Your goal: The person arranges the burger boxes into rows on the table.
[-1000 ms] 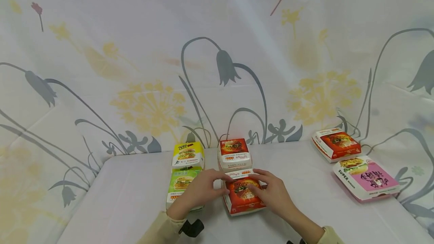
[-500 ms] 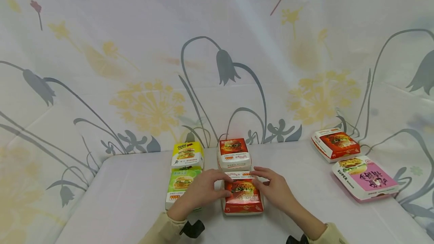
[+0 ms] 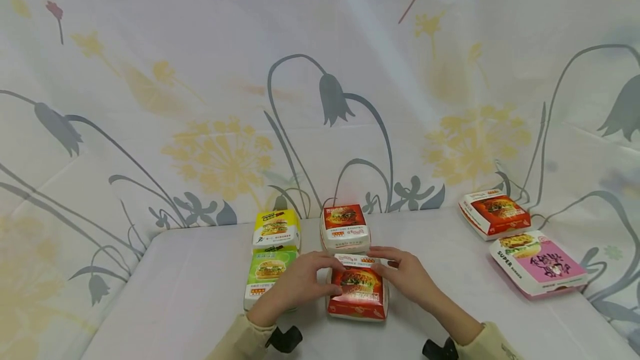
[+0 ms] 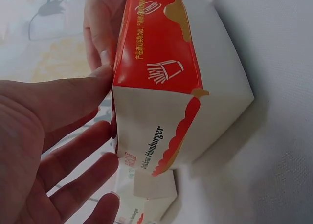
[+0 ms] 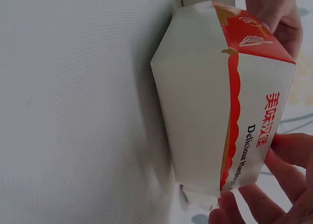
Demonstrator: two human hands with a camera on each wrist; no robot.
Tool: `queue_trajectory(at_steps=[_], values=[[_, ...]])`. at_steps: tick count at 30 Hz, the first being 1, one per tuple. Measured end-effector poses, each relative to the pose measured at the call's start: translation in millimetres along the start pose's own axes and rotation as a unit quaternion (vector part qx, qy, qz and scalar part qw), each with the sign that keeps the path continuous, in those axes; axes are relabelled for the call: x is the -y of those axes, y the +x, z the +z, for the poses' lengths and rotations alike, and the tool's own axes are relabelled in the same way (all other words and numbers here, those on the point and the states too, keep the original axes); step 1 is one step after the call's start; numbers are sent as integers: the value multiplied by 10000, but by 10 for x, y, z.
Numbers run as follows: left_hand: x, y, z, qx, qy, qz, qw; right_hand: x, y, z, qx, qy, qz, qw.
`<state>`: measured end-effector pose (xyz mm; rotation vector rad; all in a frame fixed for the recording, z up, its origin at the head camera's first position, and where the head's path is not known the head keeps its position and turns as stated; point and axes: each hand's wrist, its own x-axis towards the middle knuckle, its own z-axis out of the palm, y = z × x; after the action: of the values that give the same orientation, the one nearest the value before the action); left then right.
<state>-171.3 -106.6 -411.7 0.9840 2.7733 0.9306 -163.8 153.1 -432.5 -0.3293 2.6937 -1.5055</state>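
Observation:
A red-and-white hamburger box [image 3: 357,288] sits between the two hands in the head view, its lid printed with a burger. My left hand [image 3: 307,279] touches its left upper edge with thumb and fingertips, the fingers spread loosely, as the left wrist view shows. On the other side my right hand [image 3: 407,276] holds the far right corner, thumb at the lid's edge and fingers bent around the back. The same box [image 5: 205,97] fills the right wrist view, showing its white side. Just behind it stands a second red-and-white hamburger box [image 3: 345,226].
Left of the hands, a green burger box [image 3: 267,271] stands in front of a yellow one [image 3: 276,226]. At the right lie another red burger box [image 3: 495,213] and a pink one [image 3: 542,264]. A flower-printed cloth [image 3: 225,71] hangs behind the white-covered table [image 3: 165,293].
The box between my hands was skewed and has turned straight, in line with the one behind it. My right hand has drawn back from the lid's top to its right corner.

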Motion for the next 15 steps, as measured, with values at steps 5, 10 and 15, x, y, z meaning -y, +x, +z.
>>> queue_trajectory(at_steps=[5, 10, 15], values=[[34, -34, -13, 3, -96, 214, 9997, -50, 1, 3, 246, -13, 177, 9995], [40, -90, -63, -54, -364, 436, 9984, -68, 1, 18, 235, 10, 371, 9990], [-16, -134, -77, 143, -440, 670, 9967, -52, -11, 21, 142, -80, 507, 9986]])
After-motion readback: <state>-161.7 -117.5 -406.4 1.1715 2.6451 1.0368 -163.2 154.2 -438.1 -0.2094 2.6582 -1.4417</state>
